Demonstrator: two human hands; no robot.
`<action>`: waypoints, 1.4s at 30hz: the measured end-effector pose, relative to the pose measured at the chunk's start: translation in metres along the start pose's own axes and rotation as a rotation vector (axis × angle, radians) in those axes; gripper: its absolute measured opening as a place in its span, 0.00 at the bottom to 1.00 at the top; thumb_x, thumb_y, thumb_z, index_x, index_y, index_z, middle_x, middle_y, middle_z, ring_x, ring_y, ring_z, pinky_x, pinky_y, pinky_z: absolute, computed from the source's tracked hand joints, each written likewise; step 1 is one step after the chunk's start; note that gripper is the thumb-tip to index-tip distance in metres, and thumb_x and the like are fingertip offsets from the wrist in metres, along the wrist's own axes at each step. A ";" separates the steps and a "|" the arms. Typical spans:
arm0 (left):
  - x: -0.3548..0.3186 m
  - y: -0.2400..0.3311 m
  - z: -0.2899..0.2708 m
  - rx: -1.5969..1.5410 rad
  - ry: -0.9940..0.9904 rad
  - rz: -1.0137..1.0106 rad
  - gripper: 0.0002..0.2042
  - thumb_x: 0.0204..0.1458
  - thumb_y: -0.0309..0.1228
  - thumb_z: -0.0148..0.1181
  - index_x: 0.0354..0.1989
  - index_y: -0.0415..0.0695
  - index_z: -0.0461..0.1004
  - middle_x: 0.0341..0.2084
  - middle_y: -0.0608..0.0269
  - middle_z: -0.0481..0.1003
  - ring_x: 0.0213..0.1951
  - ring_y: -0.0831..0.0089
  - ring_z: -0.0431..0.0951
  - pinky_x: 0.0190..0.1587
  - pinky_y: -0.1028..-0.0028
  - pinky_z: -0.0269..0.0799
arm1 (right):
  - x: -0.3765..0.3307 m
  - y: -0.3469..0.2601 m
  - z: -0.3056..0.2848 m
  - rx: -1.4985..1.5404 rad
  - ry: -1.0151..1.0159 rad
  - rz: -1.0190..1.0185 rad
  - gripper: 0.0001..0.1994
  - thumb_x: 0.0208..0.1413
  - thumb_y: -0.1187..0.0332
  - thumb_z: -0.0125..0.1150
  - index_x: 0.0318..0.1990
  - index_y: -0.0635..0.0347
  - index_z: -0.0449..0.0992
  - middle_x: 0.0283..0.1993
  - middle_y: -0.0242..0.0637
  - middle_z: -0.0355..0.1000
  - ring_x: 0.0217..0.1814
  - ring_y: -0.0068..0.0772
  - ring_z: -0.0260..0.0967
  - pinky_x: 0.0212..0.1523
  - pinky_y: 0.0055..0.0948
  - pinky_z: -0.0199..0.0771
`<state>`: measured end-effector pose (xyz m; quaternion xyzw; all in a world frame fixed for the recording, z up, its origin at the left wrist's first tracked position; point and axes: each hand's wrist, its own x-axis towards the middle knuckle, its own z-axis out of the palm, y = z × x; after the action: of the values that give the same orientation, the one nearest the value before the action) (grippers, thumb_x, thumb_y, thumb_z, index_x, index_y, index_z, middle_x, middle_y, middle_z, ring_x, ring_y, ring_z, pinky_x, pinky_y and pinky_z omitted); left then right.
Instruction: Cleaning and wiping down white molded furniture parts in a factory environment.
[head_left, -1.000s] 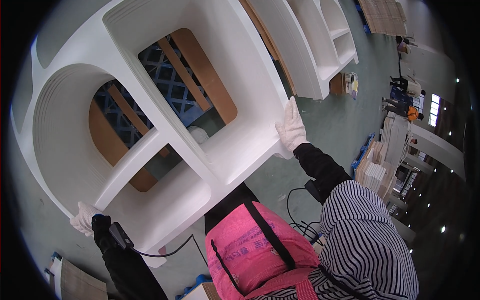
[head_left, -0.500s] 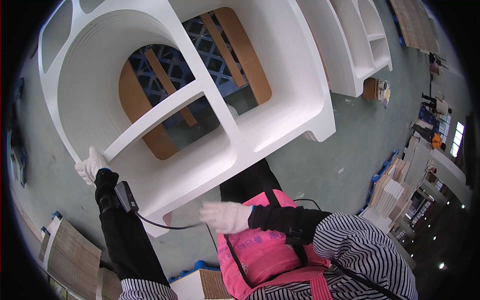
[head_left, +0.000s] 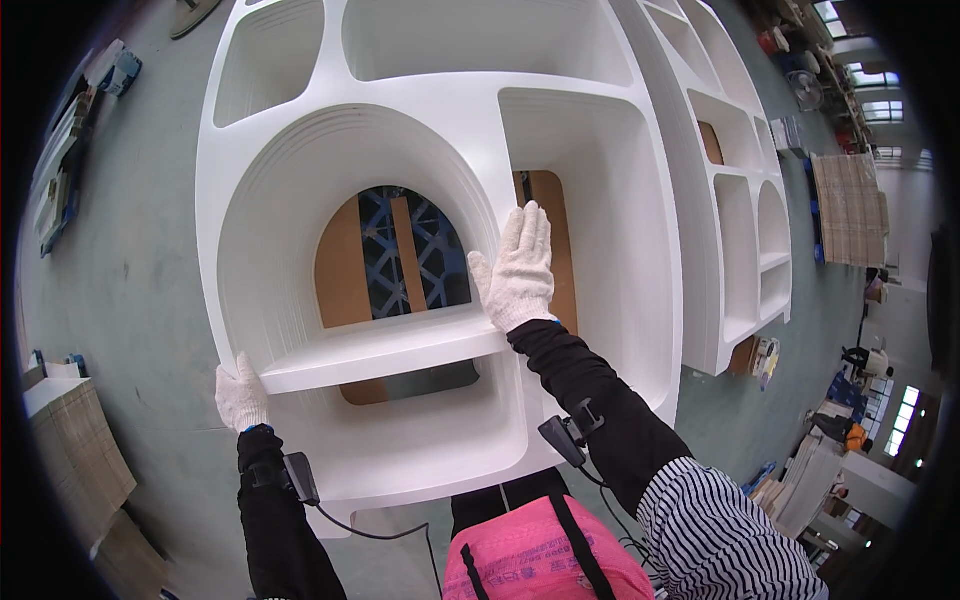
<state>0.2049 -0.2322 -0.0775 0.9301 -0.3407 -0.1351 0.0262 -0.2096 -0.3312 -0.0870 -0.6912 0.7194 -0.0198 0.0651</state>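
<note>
A big white shelf unit (head_left: 440,105) with an arched opening and several compartments lies in front of me. My left hand (head_left: 241,393), in a white knitted glove, is closed over its left outer edge, beside the end of a cross shelf (head_left: 390,348). Flat against the upright divider right of the arch rests my right hand (head_left: 517,268), gloved alike, fingers stretched out and thumb apart. Through the openings show brown boards (head_left: 343,265) and a blue lattice pallet (head_left: 435,262). A small black device is strapped to each forearm.
A second white shelf unit (head_left: 705,225) lies close along the right side. Stacked flat panels (head_left: 850,208) stand farther right, and another stack (head_left: 80,440) is at the lower left. Cables hang from the forearm devices beside a pink apron (head_left: 545,550).
My right hand has moved from in front of the apron up onto the divider. My left hand stays on the left edge. The view has turned and shows more of the unit's far compartments.
</note>
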 end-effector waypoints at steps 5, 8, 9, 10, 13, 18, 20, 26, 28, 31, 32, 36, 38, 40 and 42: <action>0.009 -0.009 -0.008 -0.097 -0.030 0.033 0.22 0.57 0.49 0.59 0.46 0.42 0.80 0.40 0.48 0.82 0.46 0.50 0.81 0.48 0.56 0.74 | 0.117 -0.023 0.002 -0.082 0.027 -0.099 0.42 0.67 0.43 0.41 0.74 0.73 0.44 0.79 0.62 0.35 0.83 0.59 0.27 0.80 0.49 0.24; 0.005 -0.003 -0.007 -0.144 -0.014 0.023 0.20 0.54 0.46 0.62 0.46 0.42 0.79 0.38 0.50 0.82 0.43 0.50 0.82 0.47 0.57 0.75 | 0.180 -0.034 -0.001 -0.140 0.122 -0.127 0.41 0.67 0.42 0.40 0.75 0.69 0.46 0.79 0.55 0.40 0.83 0.52 0.29 0.80 0.48 0.22; 0.005 0.001 -0.008 -0.157 -0.011 0.006 0.20 0.54 0.46 0.62 0.46 0.42 0.79 0.38 0.50 0.82 0.43 0.50 0.82 0.47 0.57 0.75 | 0.198 -0.042 0.001 -0.146 0.127 -0.146 0.41 0.67 0.42 0.40 0.75 0.69 0.46 0.79 0.55 0.40 0.83 0.52 0.29 0.80 0.48 0.22; 0.005 0.000 -0.010 -0.149 -0.018 -0.004 0.19 0.54 0.45 0.62 0.46 0.43 0.79 0.37 0.50 0.82 0.42 0.50 0.82 0.47 0.57 0.75 | 0.211 -0.056 0.002 -0.172 0.127 -0.161 0.41 0.67 0.42 0.39 0.75 0.68 0.46 0.79 0.54 0.40 0.83 0.51 0.30 0.80 0.48 0.22; 0.007 -0.002 -0.012 -0.174 -0.033 -0.018 0.19 0.53 0.44 0.63 0.47 0.44 0.79 0.37 0.51 0.83 0.42 0.51 0.82 0.46 0.58 0.75 | 0.251 -0.098 0.007 -0.190 0.142 -0.233 0.40 0.67 0.42 0.37 0.75 0.65 0.48 0.80 0.51 0.41 0.83 0.49 0.31 0.80 0.48 0.21; 0.010 0.002 -0.007 -0.255 -0.035 -0.010 0.19 0.52 0.42 0.64 0.48 0.45 0.79 0.36 0.51 0.83 0.42 0.52 0.83 0.46 0.59 0.75 | 0.260 -0.181 0.007 -0.223 0.237 -0.556 0.35 0.69 0.45 0.37 0.75 0.61 0.51 0.79 0.49 0.45 0.82 0.48 0.37 0.80 0.46 0.26; 0.009 0.004 -0.008 -0.245 -0.033 -0.023 0.19 0.52 0.42 0.64 0.49 0.45 0.79 0.36 0.51 0.83 0.42 0.52 0.83 0.46 0.59 0.76 | 0.224 -0.205 0.016 -0.161 0.167 -1.117 0.32 0.70 0.45 0.31 0.75 0.52 0.53 0.81 0.42 0.42 0.83 0.45 0.33 0.80 0.49 0.25; 0.008 -0.007 -0.014 -0.145 -0.028 -0.038 0.19 0.51 0.43 0.66 0.48 0.46 0.79 0.35 0.51 0.83 0.40 0.51 0.83 0.45 0.58 0.76 | 0.203 -0.230 -0.027 0.541 -0.045 -1.057 0.28 0.64 0.47 0.48 0.60 0.60 0.73 0.67 0.47 0.67 0.67 0.49 0.66 0.73 0.45 0.57; 0.009 0.005 -0.015 -0.165 -0.043 -0.036 0.19 0.51 0.43 0.66 0.48 0.46 0.79 0.34 0.51 0.83 0.39 0.51 0.83 0.45 0.58 0.76 | 0.274 -0.210 -0.010 0.258 0.378 -0.677 0.34 0.64 0.46 0.49 0.67 0.65 0.64 0.72 0.55 0.57 0.75 0.52 0.53 0.76 0.44 0.48; 0.008 0.001 -0.014 -0.143 -0.040 -0.047 0.20 0.50 0.43 0.67 0.48 0.47 0.79 0.34 0.52 0.83 0.39 0.51 0.83 0.44 0.58 0.76 | 0.316 -0.215 -0.004 0.119 -0.058 -0.216 0.41 0.65 0.42 0.43 0.73 0.68 0.51 0.78 0.58 0.42 0.82 0.54 0.34 0.80 0.43 0.31; 0.008 0.004 -0.014 -0.161 -0.050 -0.048 0.20 0.49 0.43 0.67 0.48 0.46 0.79 0.34 0.52 0.83 0.39 0.51 0.83 0.45 0.58 0.76 | 0.316 -0.222 0.000 0.042 0.091 -0.237 0.40 0.67 0.42 0.39 0.74 0.68 0.49 0.77 0.59 0.45 0.81 0.56 0.39 0.79 0.44 0.34; 0.008 -0.005 -0.014 -0.132 -0.047 -0.055 0.20 0.49 0.44 0.67 0.46 0.46 0.79 0.33 0.53 0.82 0.39 0.51 0.83 0.44 0.57 0.76 | 0.285 -0.287 -0.003 -0.255 0.008 -0.351 0.40 0.68 0.42 0.32 0.75 0.67 0.45 0.79 0.55 0.42 0.82 0.52 0.35 0.79 0.49 0.24; 0.012 0.003 -0.014 -0.133 -0.037 -0.045 0.20 0.49 0.45 0.67 0.46 0.47 0.79 0.33 0.53 0.82 0.38 0.51 0.83 0.44 0.57 0.76 | 0.261 -0.321 0.001 -0.084 -0.117 -0.514 0.39 0.68 0.42 0.28 0.76 0.63 0.44 0.81 0.51 0.38 0.84 0.50 0.29 0.79 0.53 0.15; 0.011 -0.001 -0.015 -0.109 -0.063 -0.056 0.20 0.49 0.45 0.67 0.46 0.47 0.79 0.32 0.53 0.82 0.38 0.51 0.83 0.44 0.56 0.76 | 0.217 -0.356 -0.002 -0.186 -0.087 -0.869 0.39 0.66 0.41 0.30 0.77 0.56 0.43 0.82 0.45 0.36 0.84 0.48 0.27 0.78 0.54 0.14; 0.011 0.007 -0.019 -0.113 -0.088 -0.066 0.19 0.49 0.45 0.67 0.46 0.47 0.79 0.32 0.53 0.82 0.38 0.51 0.83 0.44 0.56 0.76 | 0.197 -0.365 0.002 0.084 -0.085 -1.131 0.36 0.64 0.40 0.39 0.75 0.49 0.55 0.79 0.49 0.45 0.84 0.50 0.28 0.79 0.53 0.18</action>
<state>0.2137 -0.2455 -0.0607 0.9309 -0.3026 -0.1957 0.0594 0.1453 -0.5433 -0.0586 -0.9660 0.2326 -0.0522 0.1005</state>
